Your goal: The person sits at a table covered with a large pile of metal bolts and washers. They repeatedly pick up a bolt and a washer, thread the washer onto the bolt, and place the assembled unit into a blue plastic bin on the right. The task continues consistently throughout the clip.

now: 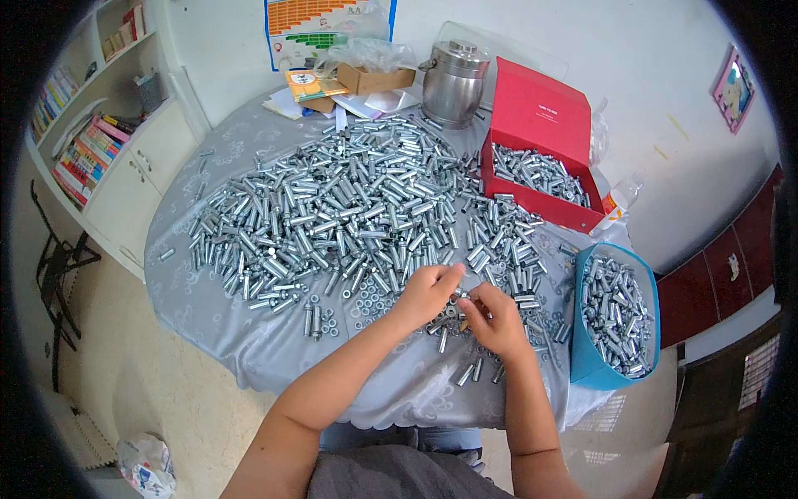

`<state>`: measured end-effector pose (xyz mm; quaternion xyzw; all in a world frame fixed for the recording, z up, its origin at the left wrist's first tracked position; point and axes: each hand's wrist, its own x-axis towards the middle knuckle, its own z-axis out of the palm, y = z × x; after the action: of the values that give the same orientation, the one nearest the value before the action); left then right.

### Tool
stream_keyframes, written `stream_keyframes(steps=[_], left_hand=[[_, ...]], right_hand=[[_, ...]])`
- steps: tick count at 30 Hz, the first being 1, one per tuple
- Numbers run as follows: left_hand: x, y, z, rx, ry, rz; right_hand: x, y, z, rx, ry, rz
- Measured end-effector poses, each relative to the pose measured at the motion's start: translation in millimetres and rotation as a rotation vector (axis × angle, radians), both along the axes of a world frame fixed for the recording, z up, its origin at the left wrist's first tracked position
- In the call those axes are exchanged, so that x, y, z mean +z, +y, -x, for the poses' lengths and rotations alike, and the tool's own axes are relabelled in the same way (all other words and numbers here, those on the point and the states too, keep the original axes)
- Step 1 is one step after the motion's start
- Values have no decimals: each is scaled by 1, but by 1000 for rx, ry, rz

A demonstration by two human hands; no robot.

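My left hand (pixel 431 293) is closed over the table's near side, its thumb up, holding what looks like a silvery expansion bolt (pixel 460 293). Only the bolt's end shows between my hands. Right beside it, my right hand (pixel 496 318) is closed in a pinch at that same end; whatever its fingertips hold is too small to make out. Beyond both hands spreads a big pile of silvery expansion bolts (pixel 332 200). Loose nuts and washers (pixel 366 301) lie just left of my left hand, and a few bolts (pixel 470 371) rest near the front edge.
A red box (pixel 544 204) of bolts stands open at the back right, beside a steel pot (pixel 455 83). At the right edge is a blue bin (pixel 586 333) full of bolts. A cardboard box (pixel 376 80) and papers sit at the back of the grey tablecloth (pixel 195 287).
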<state>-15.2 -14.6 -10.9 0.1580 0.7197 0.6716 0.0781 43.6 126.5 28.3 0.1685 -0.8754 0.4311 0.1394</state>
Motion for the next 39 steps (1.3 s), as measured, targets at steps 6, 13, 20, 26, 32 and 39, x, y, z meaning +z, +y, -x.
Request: stream_keyframes(steps=[6, 13, 20, 26, 32, 39], left_hand=[[3, -1, -1, 14, 47, 78], [12, 0, -6, 34, 74, 38], [7, 4, -11, 40, 16, 64], [13, 4, -14, 123, 310, 178], [6, 1, -10, 151, 710, 265], [22, -4, -8, 8, 401, 128]], right_hand=[[-9, 0, 1, -15, -146, -37], [-13, -4, -1, -68, -258, 107], [-15, -2, 2, -52, 16, -3], [-24, -6, 3, -33, -535, 602], [-11, -2, 5, 33, -933, 983], [-7, 7, 7, -135, -615, 1078]])
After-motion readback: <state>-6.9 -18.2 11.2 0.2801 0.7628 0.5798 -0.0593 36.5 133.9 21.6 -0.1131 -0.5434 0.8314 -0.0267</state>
